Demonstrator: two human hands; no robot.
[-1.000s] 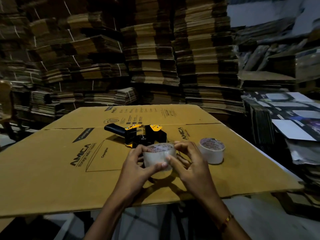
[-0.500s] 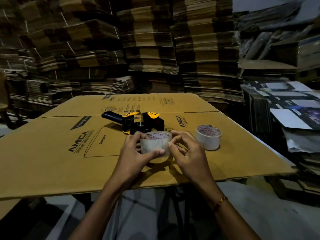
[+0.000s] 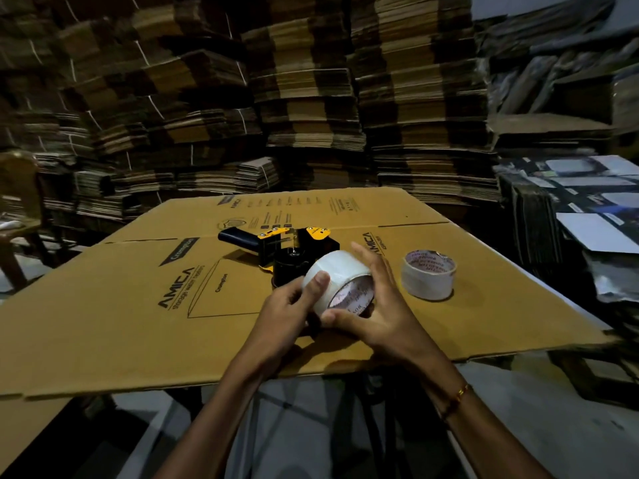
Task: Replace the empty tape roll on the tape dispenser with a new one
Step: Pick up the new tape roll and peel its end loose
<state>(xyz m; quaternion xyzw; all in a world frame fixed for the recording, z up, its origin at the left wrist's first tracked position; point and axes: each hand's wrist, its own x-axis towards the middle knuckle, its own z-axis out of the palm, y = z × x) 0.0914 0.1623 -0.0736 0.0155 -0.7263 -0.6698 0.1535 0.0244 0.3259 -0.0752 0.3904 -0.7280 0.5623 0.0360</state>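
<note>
Both hands hold a full roll of clear tape (image 3: 340,285) just above a flattened cardboard sheet (image 3: 138,305) that covers the desk. The roll is a glossy, whitish cylinder tipped on its side, its printed cardboard core facing the camera and to the right. The left hand (image 3: 287,312) pinches it from the left, thumb pressed flat on the smooth outer band. The right hand (image 3: 383,305) cups it from the right, thumb under the lower rim and fingers curved over the far side. Just behind the roll lies a black and yellow tape dispenser (image 3: 287,250) with a round black hub and a dark handle pointing left. To the right, apart from the hands, a second roll (image 3: 428,278) stands on its flat end, thin-walled and pale. Stacks of flat corrugated cardboard (image 3: 311,98) fill the background.
</note>
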